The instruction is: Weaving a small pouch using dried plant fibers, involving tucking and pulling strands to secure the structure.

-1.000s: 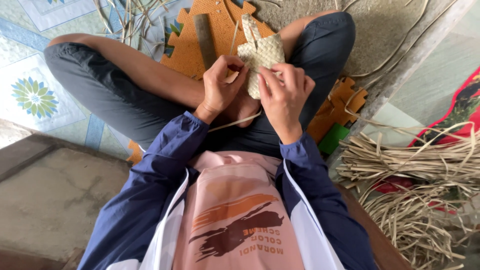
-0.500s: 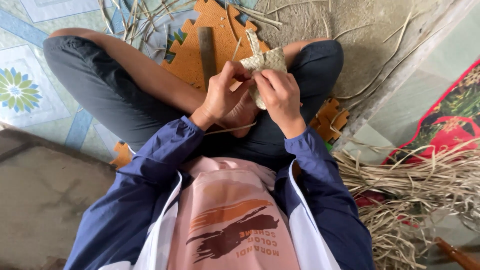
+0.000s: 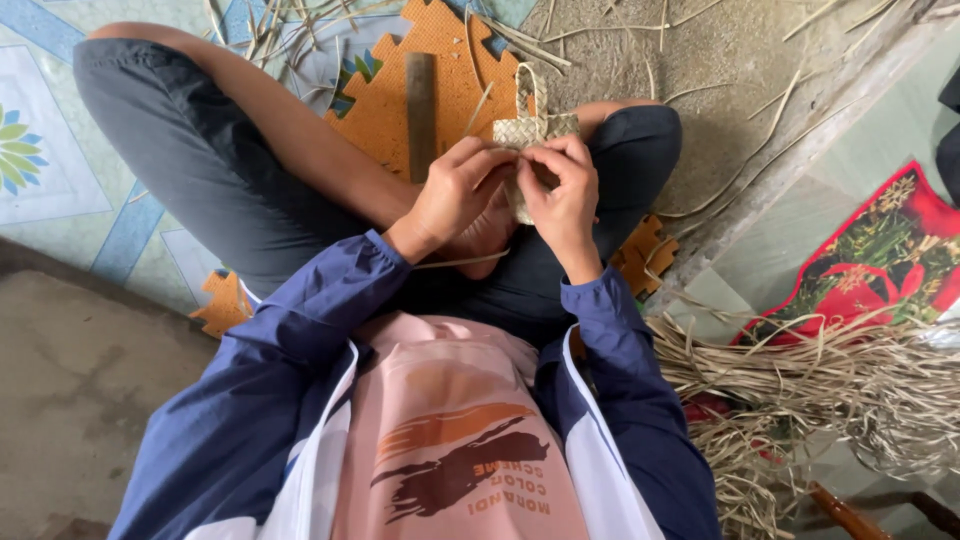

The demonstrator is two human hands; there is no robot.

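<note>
I sit cross-legged and hold a small woven straw basket (image 3: 535, 132) with a looped handle above my lap. My left hand (image 3: 460, 192) grips its left side, fingers curled onto the rim. On the right side, my right hand (image 3: 562, 192) pinches the weave, thumb and fingers pressed together on it. The lower part of the basket is hidden behind both hands. A thin straw strip (image 3: 455, 264) trails from under my left wrist.
An orange foam mat (image 3: 385, 110) lies under my legs, with a flat wooden stick (image 3: 421, 112) on it. A heap of dried straw strips (image 3: 830, 385) lies at my right. A red patterned cloth (image 3: 880, 250) is beyond it. Loose straws litter the tiled floor (image 3: 60, 190).
The basket has turned in my hands and the hands have closed together over its rim. The view has shifted slightly, bringing more of the mat into sight.
</note>
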